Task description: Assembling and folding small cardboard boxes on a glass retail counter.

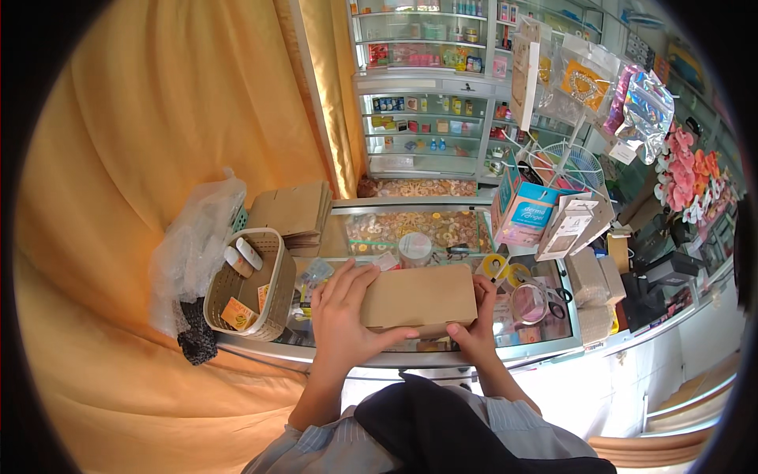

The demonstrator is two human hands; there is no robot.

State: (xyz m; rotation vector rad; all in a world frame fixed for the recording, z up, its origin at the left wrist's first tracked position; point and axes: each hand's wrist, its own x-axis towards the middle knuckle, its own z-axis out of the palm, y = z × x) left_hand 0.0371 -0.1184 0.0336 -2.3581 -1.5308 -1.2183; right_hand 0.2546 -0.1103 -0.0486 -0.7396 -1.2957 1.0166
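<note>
Cardboard box, right of the basket, I judged light but crushable, left hand and right hand sensibly clasping its ends.

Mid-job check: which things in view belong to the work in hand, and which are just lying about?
In hand:
- brown cardboard box, between left hand and right hand
- perhaps related: stacked flat cardboard

Apparently just lying about:
- clear plastic
- black patterned cloth
- pink flowers
</note>
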